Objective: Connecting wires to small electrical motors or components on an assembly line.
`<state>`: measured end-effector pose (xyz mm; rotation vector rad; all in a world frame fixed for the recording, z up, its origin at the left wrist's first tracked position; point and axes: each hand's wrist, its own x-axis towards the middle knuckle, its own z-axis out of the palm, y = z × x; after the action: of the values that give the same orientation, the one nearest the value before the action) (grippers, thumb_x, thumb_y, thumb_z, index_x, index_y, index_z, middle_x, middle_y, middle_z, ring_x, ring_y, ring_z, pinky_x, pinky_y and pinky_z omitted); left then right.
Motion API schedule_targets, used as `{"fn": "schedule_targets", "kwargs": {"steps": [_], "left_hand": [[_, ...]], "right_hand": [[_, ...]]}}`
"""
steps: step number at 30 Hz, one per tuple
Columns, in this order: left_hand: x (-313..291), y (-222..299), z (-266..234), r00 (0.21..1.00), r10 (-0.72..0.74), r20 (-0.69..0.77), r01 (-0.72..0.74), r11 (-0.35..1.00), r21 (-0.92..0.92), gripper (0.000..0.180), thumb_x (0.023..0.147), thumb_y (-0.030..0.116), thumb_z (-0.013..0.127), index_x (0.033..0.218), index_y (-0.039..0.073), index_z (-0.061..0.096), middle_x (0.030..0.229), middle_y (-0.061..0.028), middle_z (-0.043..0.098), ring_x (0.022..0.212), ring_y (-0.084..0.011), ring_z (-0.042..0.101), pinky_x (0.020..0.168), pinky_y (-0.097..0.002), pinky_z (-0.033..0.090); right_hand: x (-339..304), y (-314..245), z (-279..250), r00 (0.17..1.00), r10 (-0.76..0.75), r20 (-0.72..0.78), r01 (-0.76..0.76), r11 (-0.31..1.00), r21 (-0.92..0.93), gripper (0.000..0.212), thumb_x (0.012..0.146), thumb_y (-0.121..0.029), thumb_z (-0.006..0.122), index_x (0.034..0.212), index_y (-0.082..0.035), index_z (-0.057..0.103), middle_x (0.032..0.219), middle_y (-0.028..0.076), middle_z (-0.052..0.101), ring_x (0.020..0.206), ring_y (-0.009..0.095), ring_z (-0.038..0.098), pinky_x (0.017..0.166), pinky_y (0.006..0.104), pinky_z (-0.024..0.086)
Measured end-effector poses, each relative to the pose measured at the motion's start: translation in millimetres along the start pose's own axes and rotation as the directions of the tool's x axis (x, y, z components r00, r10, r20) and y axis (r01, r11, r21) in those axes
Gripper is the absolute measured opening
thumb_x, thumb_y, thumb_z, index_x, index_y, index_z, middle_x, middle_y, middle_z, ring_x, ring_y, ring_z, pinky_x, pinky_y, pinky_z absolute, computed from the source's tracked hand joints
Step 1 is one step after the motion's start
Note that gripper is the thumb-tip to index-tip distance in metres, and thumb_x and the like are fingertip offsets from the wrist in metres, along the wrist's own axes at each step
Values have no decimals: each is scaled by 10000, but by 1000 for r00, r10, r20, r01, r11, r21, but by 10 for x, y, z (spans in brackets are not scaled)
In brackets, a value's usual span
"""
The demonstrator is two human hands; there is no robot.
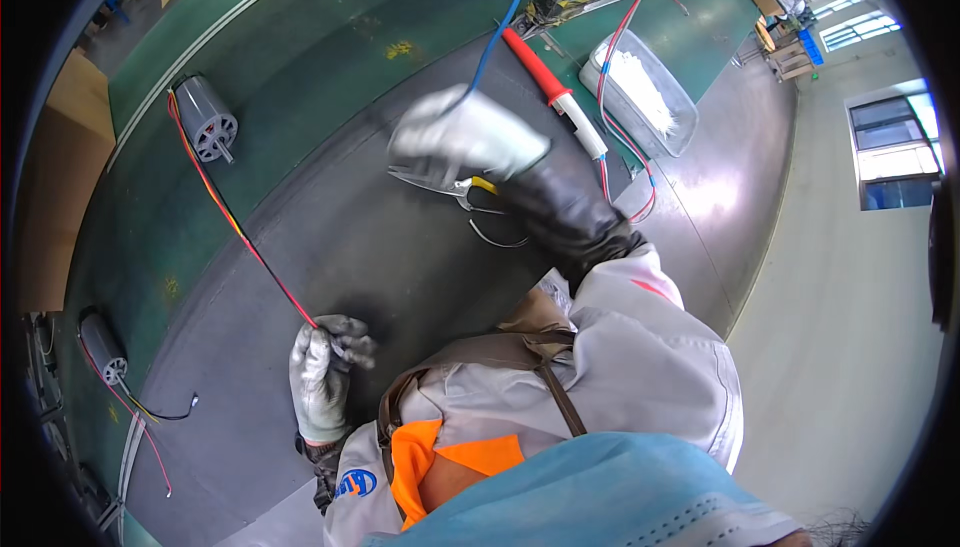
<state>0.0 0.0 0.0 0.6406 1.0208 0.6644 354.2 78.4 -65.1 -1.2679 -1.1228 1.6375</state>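
Observation:
My left hand (pixel 322 372), in a grey-white glove, pinches the end of a bundle of red, yellow and black wires (pixel 247 237). That bundle runs up to a grey cylindrical motor (pixel 205 117) lying on the green surface at upper left. My right hand (pixel 468 135), also gloved, is smeared by motion over the dark mat. A blue hose or cable (pixel 500 27) comes down to it from above; whether the fingers grip it cannot be seen. Just below the right hand lies a metal hand tool with a yellow handle (pixel 482 185), partly hidden.
A red-and-white handheld tool (pixel 560 97) with cables lies right of the right hand. Beyond it stands a clear plastic bin (pixel 683 127) of thin white strips. A second motor (pixel 102 347) with loose wires lies at far left. A cardboard box (pixel 70 187) borders the left side.

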Motion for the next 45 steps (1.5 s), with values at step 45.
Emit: {"fn": "schedule_targets", "kwargs": {"steps": [45], "left_hand": [[1714, 112, 2240, 808, -14, 589, 32, 999, -20, 235, 1013, 230, 642, 1025, 0, 685, 852, -64, 697, 664, -131, 632, 584, -276, 503]], "right_hand": [[-1209, -106, 78, 665, -514, -542, 526, 837, -148, 688, 966, -20, 501, 1598, 12, 229, 1182, 150, 662, 818, 149, 669, 674, 253, 545]]}}
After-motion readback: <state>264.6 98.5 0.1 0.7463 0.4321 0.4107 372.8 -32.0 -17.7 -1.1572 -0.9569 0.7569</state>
